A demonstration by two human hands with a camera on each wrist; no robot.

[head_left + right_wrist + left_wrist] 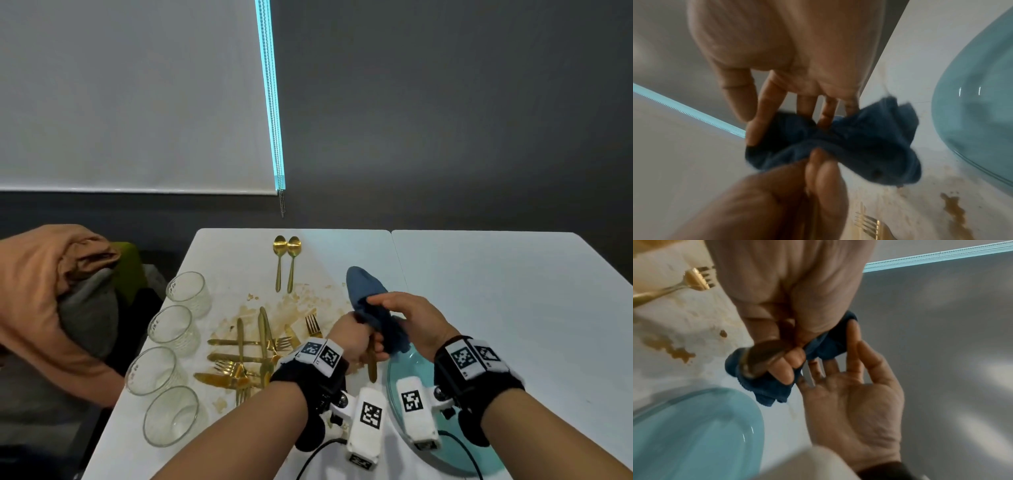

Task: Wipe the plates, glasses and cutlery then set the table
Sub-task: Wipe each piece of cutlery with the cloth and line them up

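Table (479, 274), white, two tops abutting, fills the lower half of the head view; brown spill at lower centre. Plate (404, 377), pale blue glass, lower right of centre, under the wrists. Glasses (171, 359), four, in a column at the lower left edge. Cutlery (246, 356), gold, a crossed heap on the spill left of the hands; two spoons (287, 263) apart at upper centre, side by side, probably the wiped ones. Cloth (373, 308), dark blue, bunched between both hands at centre right. Spoon (760, 358), gold, bowl against the cloth in the left wrist view, handle pointing down toward the plate in the head view. Left hand (356, 342): fist curled round the spoon's neck, pinching cloth with it. Right hand (407, 318): fingers nearly straight, backing the cloth, thumb free. Handling note: the wipe likely goes best with the right fingers closing cloth around the bowl and drawing along it while the left holds firm; the cleaned piece is best kept off the spill.
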